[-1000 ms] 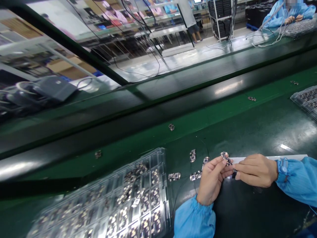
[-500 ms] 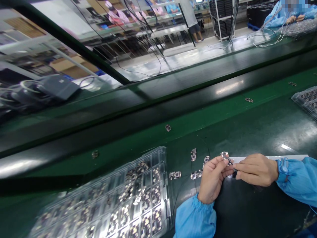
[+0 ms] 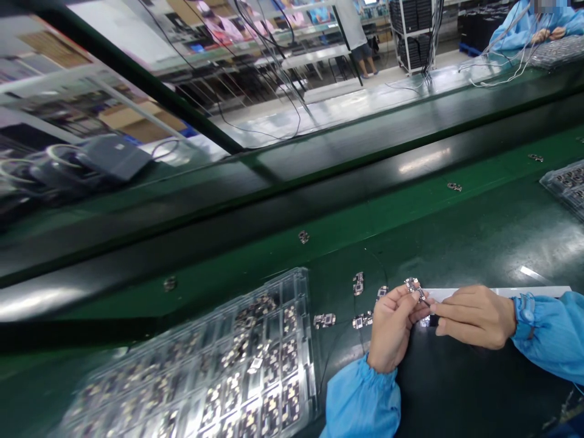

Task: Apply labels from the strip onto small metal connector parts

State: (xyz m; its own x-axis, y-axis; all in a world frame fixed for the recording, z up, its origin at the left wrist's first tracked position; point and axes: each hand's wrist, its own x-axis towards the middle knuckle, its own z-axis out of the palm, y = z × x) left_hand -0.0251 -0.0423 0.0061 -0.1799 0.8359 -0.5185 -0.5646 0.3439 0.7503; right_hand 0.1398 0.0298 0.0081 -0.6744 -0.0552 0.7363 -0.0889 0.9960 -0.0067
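Note:
My left hand (image 3: 392, 325) pinches a small circuit board (image 3: 413, 286) between thumb and fingertips, held up just above the green belt (image 3: 456, 237). My right hand (image 3: 474, 316) is curled beside it, its fingertips closed on a small dark part (image 3: 433, 320) that touches the board's lower end. Both wrists wear blue sleeves. Three more small boards (image 3: 358, 283) lie loose on the belt just left of my left hand. A clear plastic tray (image 3: 219, 365) with several boards in its pockets lies at lower left.
A white strip (image 3: 506, 292) lies under my right wrist. Single boards (image 3: 454, 187) are scattered along the belt. Another clear tray (image 3: 566, 185) sits at the right edge. A person in blue (image 3: 529, 24) works at the far upper right. Cables and a grey box (image 3: 114, 158) lie beyond the belt.
The loose boards out on the belt have drifted left. My hands stay together on the board with almost no shift.

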